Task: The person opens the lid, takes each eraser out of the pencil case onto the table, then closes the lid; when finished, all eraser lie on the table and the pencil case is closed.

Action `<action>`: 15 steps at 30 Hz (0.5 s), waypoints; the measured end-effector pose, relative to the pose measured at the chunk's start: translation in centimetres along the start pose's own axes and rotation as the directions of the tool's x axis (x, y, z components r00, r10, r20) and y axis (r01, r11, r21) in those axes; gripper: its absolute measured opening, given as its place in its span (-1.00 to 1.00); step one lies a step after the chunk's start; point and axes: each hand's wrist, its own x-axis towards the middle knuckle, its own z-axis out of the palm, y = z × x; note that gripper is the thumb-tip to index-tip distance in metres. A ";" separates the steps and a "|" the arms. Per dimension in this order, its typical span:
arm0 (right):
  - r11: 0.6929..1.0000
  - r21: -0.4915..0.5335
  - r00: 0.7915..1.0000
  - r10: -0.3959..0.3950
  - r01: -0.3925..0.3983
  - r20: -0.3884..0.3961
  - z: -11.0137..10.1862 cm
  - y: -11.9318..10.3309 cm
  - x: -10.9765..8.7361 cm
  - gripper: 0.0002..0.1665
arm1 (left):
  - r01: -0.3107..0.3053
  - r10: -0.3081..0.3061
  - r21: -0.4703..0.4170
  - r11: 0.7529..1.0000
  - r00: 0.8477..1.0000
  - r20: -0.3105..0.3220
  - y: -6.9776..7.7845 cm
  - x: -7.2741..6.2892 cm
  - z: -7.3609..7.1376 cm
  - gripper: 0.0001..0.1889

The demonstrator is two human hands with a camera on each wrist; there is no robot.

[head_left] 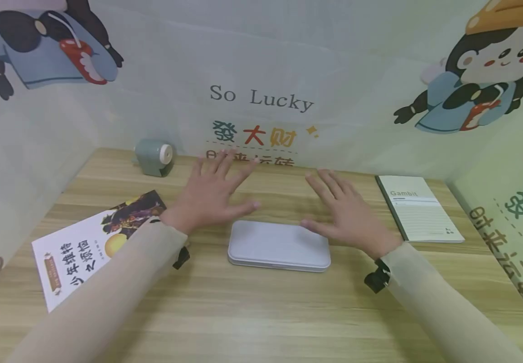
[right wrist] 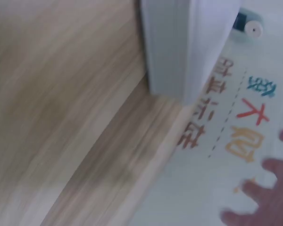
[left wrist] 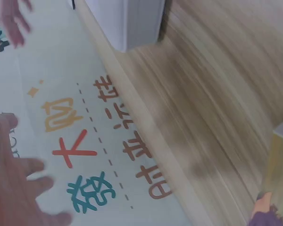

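A flat white case with rounded corners (head_left: 278, 245) lies on the wooden table in front of the person. The left hand (head_left: 211, 194) is held over the table at the case's upper left, fingers spread and nothing in them. Opposite it, the right hand (head_left: 345, 214) hovers with spread fingers, its thumb overlapping the case's upper right corner in the head view. Each wrist view catches an end of the case, as a pale block (left wrist: 132, 23) in the left and likewise a white corner (right wrist: 174, 52) in the right.
At the left lies a book with an illustrated cover (head_left: 93, 247), partly under the left sleeve in view. A grey-green pencil sharpener (head_left: 152, 157) stands at the back left. To the right is a notebook marked Gambit (head_left: 420, 209). A printed cloth (head_left: 261, 60) hangs behind the table.
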 end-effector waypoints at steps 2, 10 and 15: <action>0.997 0.074 0.997 -0.032 0.027 0.070 0.1 -0.6 -0.2 0.16 | -0.031 0.033 -0.049 0.998 0.998 0.045 0.3 -0.2 -0.1 -0.04; 0.986 0.050 0.962 -0.167 0.160 0.216 1.4 -3.1 -0.9 0.20 | -0.081 0.119 -0.164 0.983 0.965 0.236 1.4 -1.3 0.1 0.00; 0.982 -0.044 0.961 -0.167 0.181 0.220 1.9 -3.8 -1.3 0.25 | -0.068 0.122 -0.190 0.979 0.949 0.290 2.1 -1.9 0.5 0.00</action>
